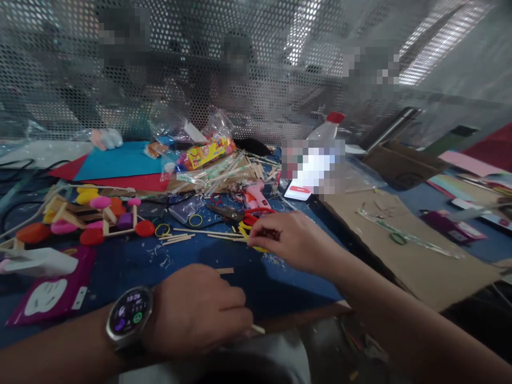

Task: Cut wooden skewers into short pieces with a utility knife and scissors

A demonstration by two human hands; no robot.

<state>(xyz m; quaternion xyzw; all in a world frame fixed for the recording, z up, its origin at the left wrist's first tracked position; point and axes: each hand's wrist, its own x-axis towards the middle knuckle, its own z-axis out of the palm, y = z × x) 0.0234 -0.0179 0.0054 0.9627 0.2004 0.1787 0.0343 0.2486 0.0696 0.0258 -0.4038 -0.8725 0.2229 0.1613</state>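
My left hand (200,309), with a round smartwatch on its wrist, is closed near the table's front edge. The pale end of a thin wooden stick (258,329) pokes out past its fingers. Behind its knuckles shows a short flat wooden piece (225,271). My right hand (296,240) reaches farther in, its fingers curled together over a yellow handle (244,229); whether they grip it is hidden. Just beyond lie red-handled pliers (232,213) and a pink glue gun (256,195). Thin wooden sticks (178,238) rest left of the fingertips.
At left stands a wooden model with colourful round pieces (92,235), behind a purple packet (80,282). A lit phone (300,191), a red-capped bottle (325,129) and a brown cardboard sheet (416,256) are to the right. A perforated metal screen (168,96) backs the table.
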